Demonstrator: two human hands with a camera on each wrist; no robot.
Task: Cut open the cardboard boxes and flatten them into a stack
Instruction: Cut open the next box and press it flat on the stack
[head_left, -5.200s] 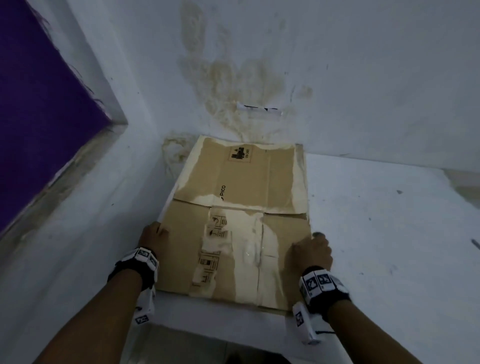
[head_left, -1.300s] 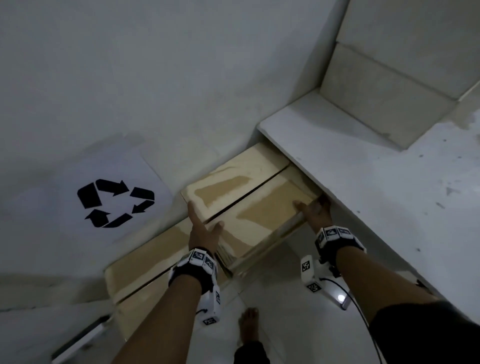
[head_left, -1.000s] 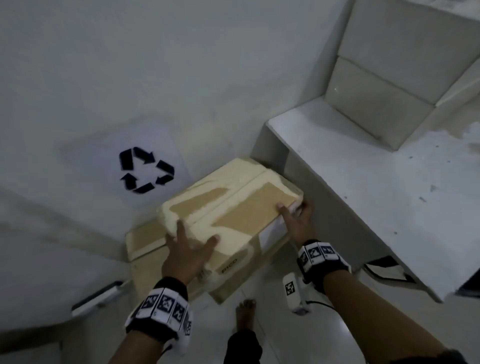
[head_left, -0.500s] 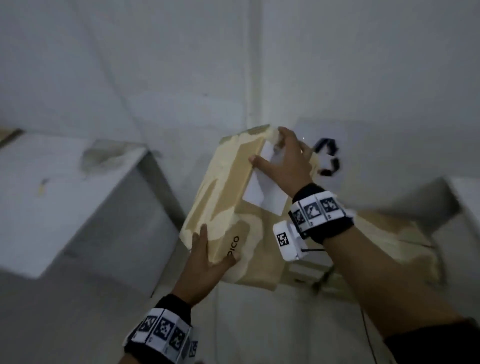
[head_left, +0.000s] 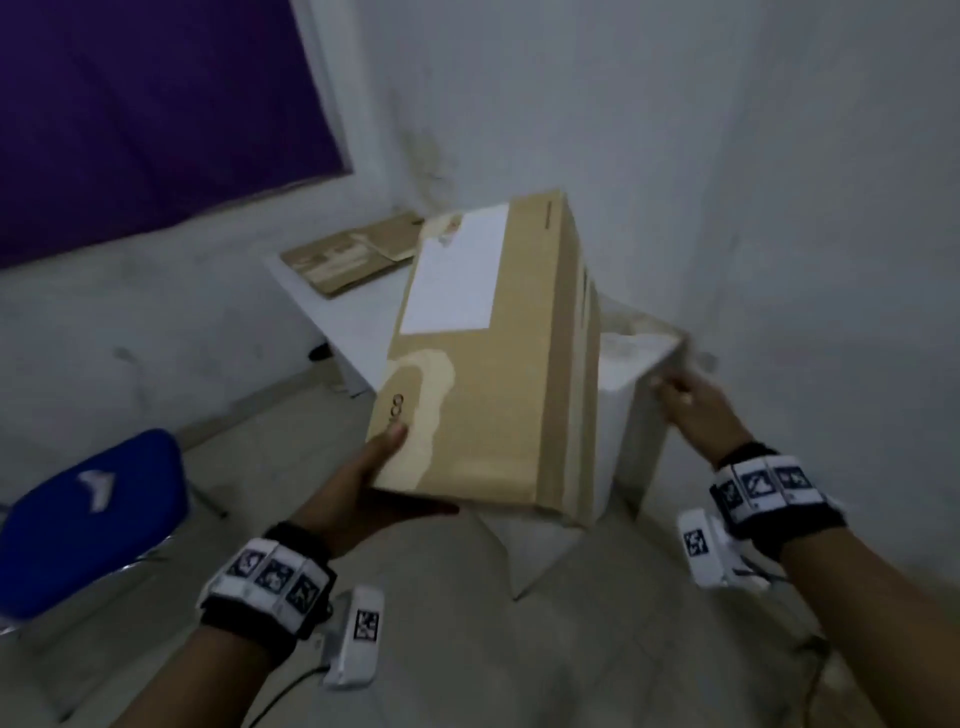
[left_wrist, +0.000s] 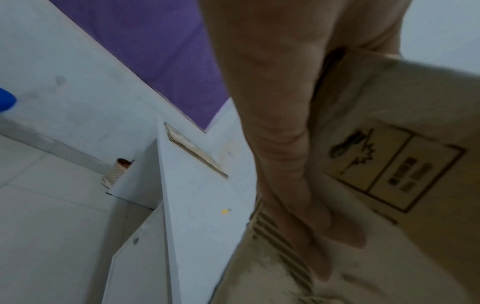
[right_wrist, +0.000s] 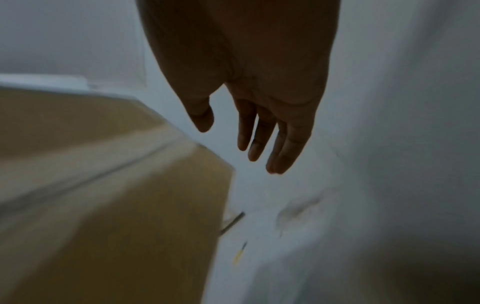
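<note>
A closed brown cardboard box (head_left: 493, 364) with a white label is held in the air over the near corner of a white table (head_left: 353, 322). My left hand (head_left: 374, 467) grips its near left corner, thumb on top and fingers (left_wrist: 298, 185) stretched flat under the box's underside (left_wrist: 389, 164). My right hand (head_left: 685, 400) is off the box, to its right by the table's corner, with relaxed fingers (right_wrist: 259, 133) that hold nothing. The box's side (right_wrist: 103, 185) shows to its left. A flattened cardboard sheet (head_left: 353, 254) lies at the table's far end, also seen edge-on (left_wrist: 194, 152).
A blue chair (head_left: 88, 514) stands on the tiled floor at the left. A purple panel (head_left: 156, 104) fills the wall behind the table. A small roll (left_wrist: 116, 172) sits on the floor under the table. A thin blurred object (right_wrist: 231, 223) lies on the table past the box.
I have turned from the recycling corner to the table. My right hand has let go of the box's top end, and my left hand alone carries it.
</note>
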